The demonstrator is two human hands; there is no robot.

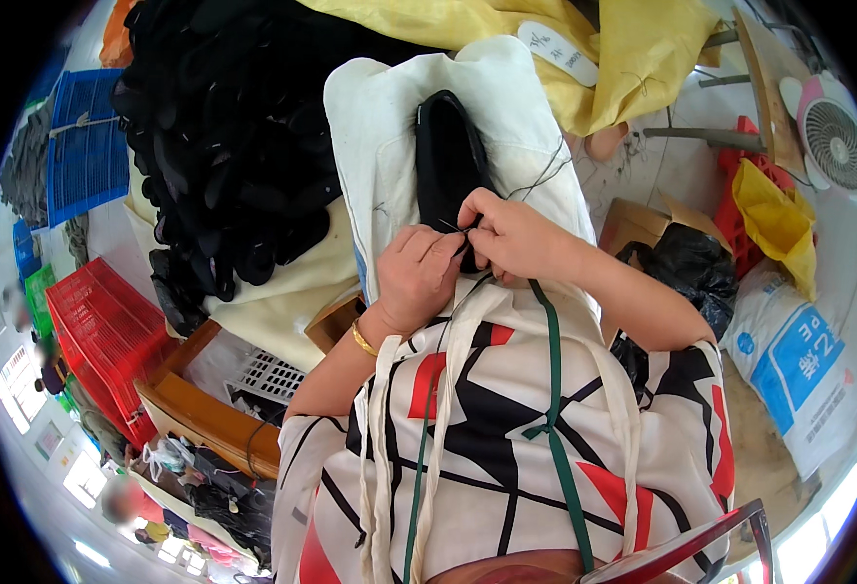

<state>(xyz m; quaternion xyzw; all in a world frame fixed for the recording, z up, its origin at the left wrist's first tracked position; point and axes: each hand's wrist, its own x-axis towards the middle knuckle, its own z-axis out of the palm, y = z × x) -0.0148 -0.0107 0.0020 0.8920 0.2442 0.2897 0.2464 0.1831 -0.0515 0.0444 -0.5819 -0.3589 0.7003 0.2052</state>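
We have one black shoe (445,151) lying lengthwise in front of us on a white cloth (375,146), its near end toward our body. Our left hand (415,271) and right hand (521,237) meet at that near end, fingertips pinching it from either side; a short, thin dark line shows between them, too small for us to identify. Dark thread (545,177) straggles over the cloth to the right. Closer in, we see our patterned garment (482,423) and a green ribbon (555,365) hanging down its front. To our left rises a big heap of black shoes (224,117), with a red crate (107,341) and a blue crate (88,146) farther out. Beyond the cloth, a white sole-shaped piece (557,54) rests against yellow sacking (643,73). On our right are a black plastic bag (687,268), a white-and-blue sack (789,360) and, higher up, a fan (838,141).
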